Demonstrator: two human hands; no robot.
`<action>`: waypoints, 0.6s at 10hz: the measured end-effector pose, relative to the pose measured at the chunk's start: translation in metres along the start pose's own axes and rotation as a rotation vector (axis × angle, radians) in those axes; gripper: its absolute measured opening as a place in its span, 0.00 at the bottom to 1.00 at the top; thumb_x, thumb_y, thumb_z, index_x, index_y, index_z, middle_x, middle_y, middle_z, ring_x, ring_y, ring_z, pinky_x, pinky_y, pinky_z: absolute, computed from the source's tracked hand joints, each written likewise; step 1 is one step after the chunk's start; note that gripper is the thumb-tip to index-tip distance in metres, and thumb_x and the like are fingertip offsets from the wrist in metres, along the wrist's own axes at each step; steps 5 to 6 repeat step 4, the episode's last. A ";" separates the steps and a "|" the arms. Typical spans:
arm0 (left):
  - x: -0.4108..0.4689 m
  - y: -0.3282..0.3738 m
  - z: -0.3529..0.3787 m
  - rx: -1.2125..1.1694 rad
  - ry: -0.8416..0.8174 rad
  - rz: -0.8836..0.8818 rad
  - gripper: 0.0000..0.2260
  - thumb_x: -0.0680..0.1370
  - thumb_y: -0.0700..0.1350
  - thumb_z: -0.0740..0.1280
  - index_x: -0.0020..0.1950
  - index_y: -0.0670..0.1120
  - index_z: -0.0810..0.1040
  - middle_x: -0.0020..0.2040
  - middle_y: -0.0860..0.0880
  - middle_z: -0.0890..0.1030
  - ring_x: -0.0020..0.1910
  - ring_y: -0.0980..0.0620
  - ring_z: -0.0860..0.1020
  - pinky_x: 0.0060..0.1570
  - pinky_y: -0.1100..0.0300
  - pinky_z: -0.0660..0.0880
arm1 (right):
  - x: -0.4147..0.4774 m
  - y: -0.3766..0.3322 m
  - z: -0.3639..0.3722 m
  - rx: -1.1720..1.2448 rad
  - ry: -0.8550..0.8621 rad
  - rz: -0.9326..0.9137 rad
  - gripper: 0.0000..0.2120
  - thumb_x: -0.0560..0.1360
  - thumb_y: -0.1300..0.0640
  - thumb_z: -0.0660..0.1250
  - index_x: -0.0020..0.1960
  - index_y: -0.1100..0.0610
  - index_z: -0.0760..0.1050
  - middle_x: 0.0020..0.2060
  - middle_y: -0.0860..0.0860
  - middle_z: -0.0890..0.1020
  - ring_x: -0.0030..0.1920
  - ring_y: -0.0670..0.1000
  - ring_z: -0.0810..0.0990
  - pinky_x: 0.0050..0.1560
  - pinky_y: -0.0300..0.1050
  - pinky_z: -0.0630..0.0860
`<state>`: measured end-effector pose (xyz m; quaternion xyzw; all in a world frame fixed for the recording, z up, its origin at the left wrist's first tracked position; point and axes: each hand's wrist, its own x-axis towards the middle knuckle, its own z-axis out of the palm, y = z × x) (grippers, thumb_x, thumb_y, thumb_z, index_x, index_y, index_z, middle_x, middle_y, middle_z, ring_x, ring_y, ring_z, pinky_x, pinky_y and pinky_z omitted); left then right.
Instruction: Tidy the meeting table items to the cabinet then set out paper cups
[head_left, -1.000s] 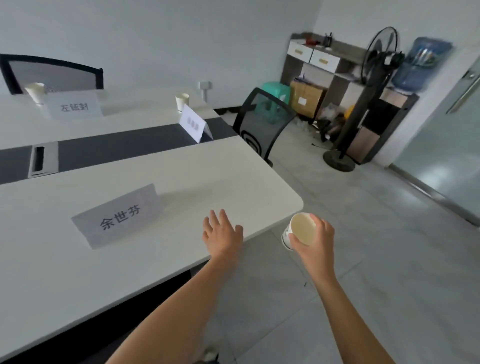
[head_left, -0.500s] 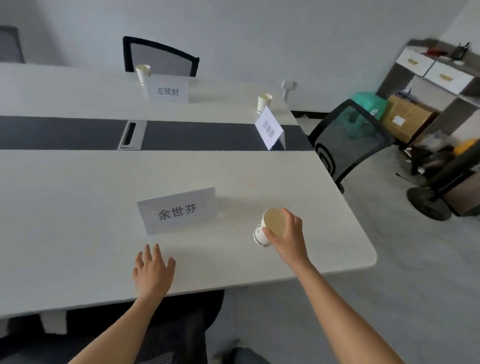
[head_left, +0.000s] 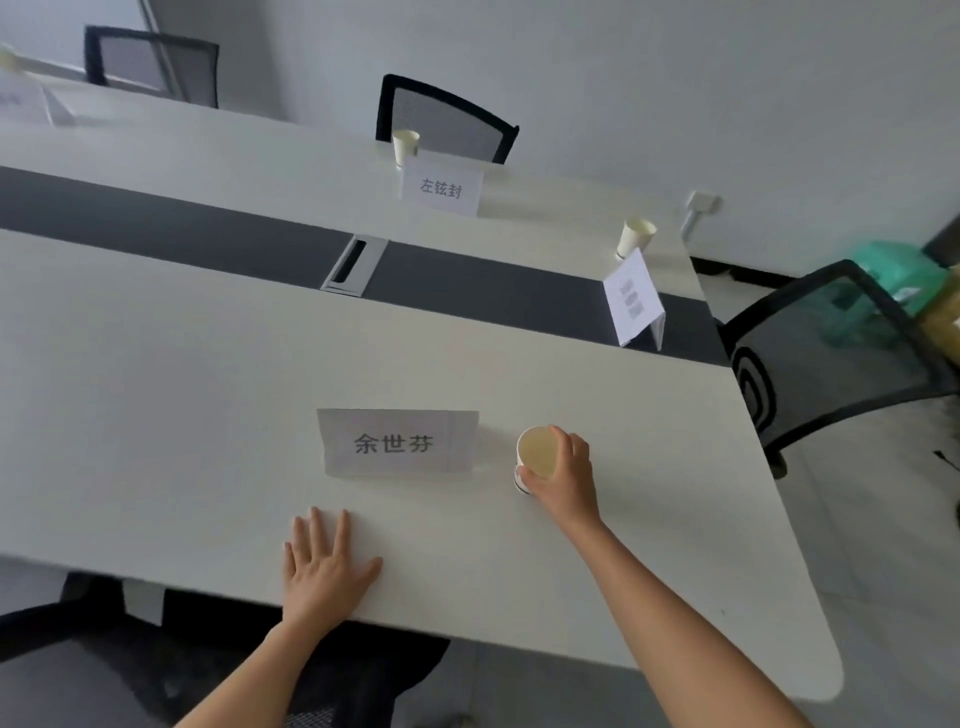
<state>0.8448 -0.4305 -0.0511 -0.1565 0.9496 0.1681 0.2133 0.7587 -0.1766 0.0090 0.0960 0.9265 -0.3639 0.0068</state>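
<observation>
Moved beside the name card (head_left: 397, 442), the right hand (head_left: 563, 475) gripped the paper cup (head_left: 535, 457); left hand (head_left: 324, 569) lay flat on the tabletop (head_left: 156, 415)

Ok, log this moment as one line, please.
phase: setting out cups | right hand: grips paper cup right of near name card | cup touching table: cannot tell | left hand: flat on table

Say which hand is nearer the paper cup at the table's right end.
Right. The right hand grips a second cup toward that paper cup; the left hand lies flat by the table's near edge.
</observation>
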 end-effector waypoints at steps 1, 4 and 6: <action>0.000 -0.004 0.002 -0.007 0.009 0.008 0.35 0.76 0.63 0.52 0.74 0.52 0.38 0.76 0.42 0.36 0.75 0.43 0.35 0.73 0.50 0.38 | 0.007 0.002 0.006 -0.005 -0.005 0.000 0.30 0.68 0.56 0.71 0.67 0.55 0.63 0.65 0.59 0.64 0.61 0.61 0.69 0.59 0.51 0.70; 0.001 -0.007 0.002 -0.010 -0.007 0.022 0.35 0.75 0.64 0.53 0.74 0.53 0.37 0.76 0.44 0.35 0.74 0.45 0.34 0.73 0.51 0.37 | 0.007 0.008 0.009 -0.058 0.018 0.008 0.33 0.66 0.53 0.72 0.67 0.56 0.62 0.70 0.63 0.57 0.66 0.64 0.62 0.62 0.53 0.68; 0.001 -0.007 0.002 -0.010 -0.007 0.022 0.35 0.75 0.64 0.53 0.74 0.53 0.37 0.76 0.44 0.35 0.74 0.45 0.34 0.73 0.51 0.37 | 0.007 0.008 0.009 -0.058 0.018 0.008 0.33 0.66 0.53 0.72 0.67 0.56 0.62 0.70 0.63 0.57 0.66 0.64 0.62 0.62 0.53 0.68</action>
